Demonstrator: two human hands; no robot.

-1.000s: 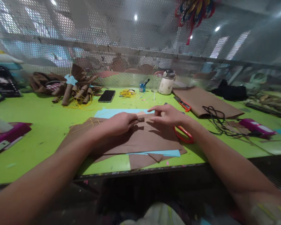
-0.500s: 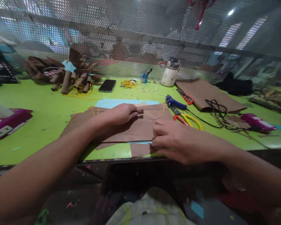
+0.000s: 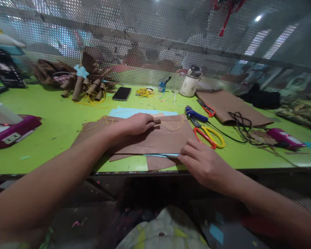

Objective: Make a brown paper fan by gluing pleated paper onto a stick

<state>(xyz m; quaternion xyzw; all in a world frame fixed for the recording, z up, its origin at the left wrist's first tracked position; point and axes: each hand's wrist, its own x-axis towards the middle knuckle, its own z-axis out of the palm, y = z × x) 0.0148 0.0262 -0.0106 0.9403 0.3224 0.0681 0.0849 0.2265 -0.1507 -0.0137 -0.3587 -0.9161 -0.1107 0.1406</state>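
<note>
Your right hand has dropped from beside the small roll to the near edge of the brown paper, grip unclear; your left hand pinches the roll atop that paper. Back-left rolls look finished; beside yours, yellow thread lies loose.

- A craft workshop, or a corner set up as one, by its materials and tools.
- Centre: brown paper layered on a scuffed, scrap-flecked green worktable.
- 3 o'clock: scissors, corded blue glue gun.
- 2 to 3 o'clock: orange-and-black cutter.
- 12 o'clock: yellow string, blue jar with a brush, perforated screen behind.
- 10 o'clock: rolled brown tubes, light-blue star.
- 9 o'clock: magenta power strip.
- 5 o'clock: blue scrap on the floor.
</note>
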